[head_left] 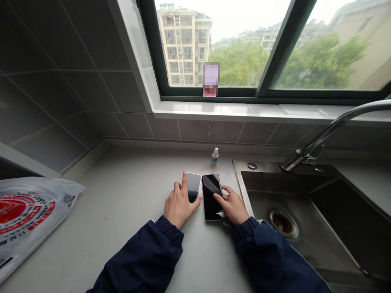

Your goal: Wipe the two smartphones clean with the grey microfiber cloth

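We log the left hand (180, 204) open, fingers spread against the edge and lower corner of the left smartphone (194, 186). The right hand (233, 205), also open, lays its fingertips (219, 196) on the right smartphone (211, 199), just beside the other. Both lie flat on a pale counter (128, 203). Behind them stands a small dropper bottle (215, 157); a steel sink (244, 183) lies right, a printed plastic bag (27, 219) left, below a tiled wall (134, 126) and window (287, 49).

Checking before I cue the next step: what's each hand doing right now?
Left hand: open, fingers against the smaller smartphone, not clearly gripping it.
Right hand: half-curled over the larger smartphone; can't tell if it's gripping.
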Demonstrator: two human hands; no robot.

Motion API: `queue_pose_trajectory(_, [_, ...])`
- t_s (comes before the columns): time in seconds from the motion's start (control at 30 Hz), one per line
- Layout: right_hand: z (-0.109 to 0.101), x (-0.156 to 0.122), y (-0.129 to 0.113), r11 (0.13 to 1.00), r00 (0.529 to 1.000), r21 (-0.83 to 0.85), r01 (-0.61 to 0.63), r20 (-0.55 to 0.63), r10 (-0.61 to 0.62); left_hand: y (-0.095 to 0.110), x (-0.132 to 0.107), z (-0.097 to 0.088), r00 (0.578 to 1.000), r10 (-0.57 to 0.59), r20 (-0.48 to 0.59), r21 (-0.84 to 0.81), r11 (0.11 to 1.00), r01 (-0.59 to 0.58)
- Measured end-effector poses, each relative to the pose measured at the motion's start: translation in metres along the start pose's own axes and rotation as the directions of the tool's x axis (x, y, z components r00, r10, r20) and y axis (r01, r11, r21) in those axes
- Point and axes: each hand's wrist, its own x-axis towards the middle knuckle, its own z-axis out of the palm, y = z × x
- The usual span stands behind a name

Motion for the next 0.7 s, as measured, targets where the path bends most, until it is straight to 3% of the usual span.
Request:
queue_pose_trajectory(0.17, [0.001, -0.004, -0.001, 0.962, 0.986, -0.27, 0.047, -0.141, -0.088, -0.007, 0.006, -0.004, 0.997, -0.015, 0.082, -0.134, 0.991, 0.026])
queue_pose_trajectory(0.33, [0.003, -0.008, -0.006, 0.911, 0.977, -0.405, 0.08, -0.147, -0.151, -0.016, 0.007, -0.009, 0.997, -0.001, 0.083, -0.346, 0.938, 0.03])
queue_pose_trajectory(0.43, [0.003, -0.009, -0.007, 0.888, 0.975, -0.449, 0.098, -0.135, -0.176, -0.021, 0.01, -0.01, 0.998, -0.038, 0.056, -0.53, 0.846, 0.062])
queue_pose_trajectory(0.5, [0.003, -0.01, -0.007, 0.875, 0.973, -0.471, 0.109, -0.132, -0.192, -0.022, 0.012, -0.012, 0.995, -0.056, 0.081, -0.716, 0.691, 0.097])
queue_pose_trajectory(0.6, [0.003, -0.009, -0.005, 0.856, 0.967, -0.501, 0.126, -0.129, -0.218, -0.019, 0.012, -0.013, 0.983, 0.054, 0.176, -0.955, 0.253, 0.157])
queue_pose_trajectory(0.63, [0.003, -0.009, -0.005, 0.85, 0.965, -0.509, 0.133, -0.128, -0.227, -0.018, 0.011, -0.014, 0.969, 0.109, 0.221, -0.973, 0.097, 0.211])
queue_pose_trajectory(0.7, [0.003, -0.009, -0.005, 0.84, 0.962, -0.523, 0.145, -0.124, -0.244, -0.016, 0.008, -0.013, 0.928, 0.198, 0.316, -0.931, -0.124, 0.344])
